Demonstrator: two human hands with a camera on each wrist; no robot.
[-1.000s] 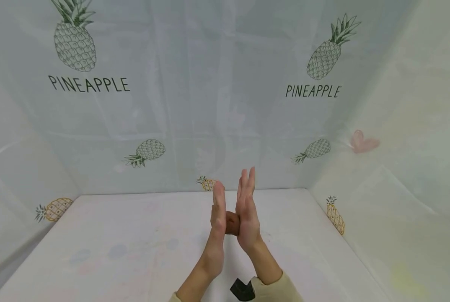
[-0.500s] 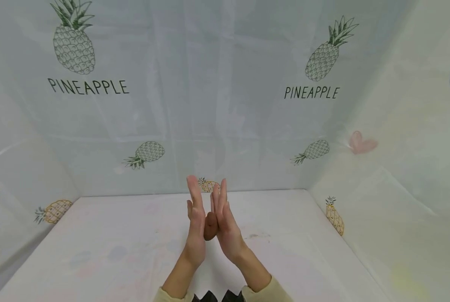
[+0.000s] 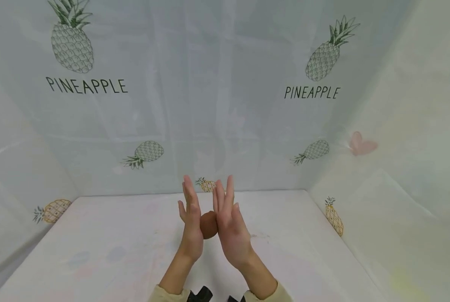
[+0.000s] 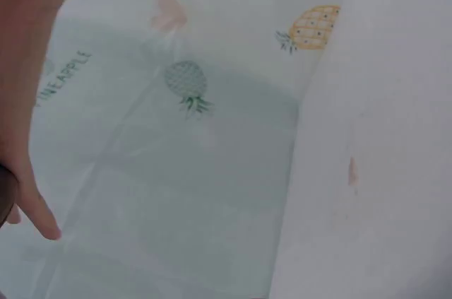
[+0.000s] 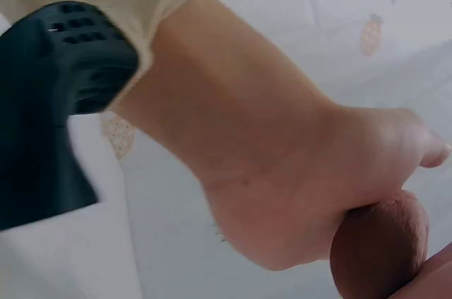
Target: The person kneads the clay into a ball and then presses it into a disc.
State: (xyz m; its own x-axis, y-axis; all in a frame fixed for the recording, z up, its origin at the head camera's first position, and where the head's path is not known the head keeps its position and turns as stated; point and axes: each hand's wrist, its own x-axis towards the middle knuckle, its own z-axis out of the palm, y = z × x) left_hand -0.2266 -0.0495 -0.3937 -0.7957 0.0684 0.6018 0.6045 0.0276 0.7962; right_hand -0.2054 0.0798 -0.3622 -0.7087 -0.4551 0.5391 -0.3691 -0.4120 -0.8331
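A brown, rounded ball of what looks like clay (image 3: 209,225) sits between the two palms, above the table. The left hand (image 3: 192,226) is upright with fairly straight fingers, its palm against the ball's left side. Opposite it, the right hand (image 3: 234,233) presses its palm on the right side, fingers pointing up and thumb apart. The right wrist view has the smooth clay ball (image 5: 378,249) close up, touching a palm. Only a dark sliver of the ball (image 4: 6,191) shows at the left wrist view's edge, beside a hand with extended fingers.
A white-covered table (image 3: 127,235) lies below the hands. Small brownish smears (image 3: 260,236) mark its surface right of them. Pineapple-printed sheeting (image 3: 195,105) hangs behind and at both sides. Black wrist devices (image 3: 202,294) sit at the beige cuffs.
Both hands and the ball have shifted left, mostly in the first half second. The palms have slid against each other, and the lump looks rounder now than the squat, creased shape before.
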